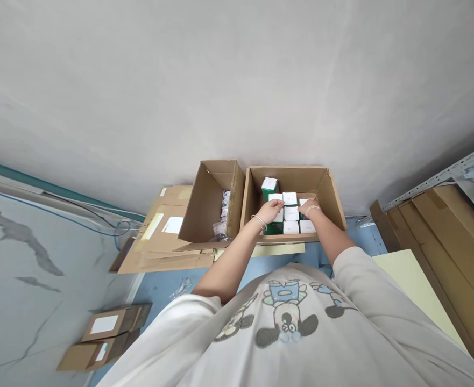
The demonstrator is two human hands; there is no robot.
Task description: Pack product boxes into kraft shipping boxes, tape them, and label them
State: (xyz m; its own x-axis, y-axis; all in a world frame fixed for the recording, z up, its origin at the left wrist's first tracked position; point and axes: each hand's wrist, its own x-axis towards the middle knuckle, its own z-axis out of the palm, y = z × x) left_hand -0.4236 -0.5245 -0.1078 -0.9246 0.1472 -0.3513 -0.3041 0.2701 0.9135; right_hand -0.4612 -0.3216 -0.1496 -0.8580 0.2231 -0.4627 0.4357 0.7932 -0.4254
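Inside our open brown cardboard box, mostly by its near edge, green, white-topped rectangular card cartons stand upright, long axes vertical. They look light, stiff, dentable, best pinched across opposite upper sides. Our left hand and right hand bend over them; whether their fingers grasp any, we cannot tell.

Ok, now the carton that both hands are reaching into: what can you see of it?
The carton looks like plain brown cardboard, rectangular and upright, with its top open. It stands near the grey wall, with another open carton close beside it on the left. Inside are small green-sided boxes with white tops, grouped mostly toward the front. The left hand and right hand are over these. Its base is hidden, and contact with the wall is unclear.
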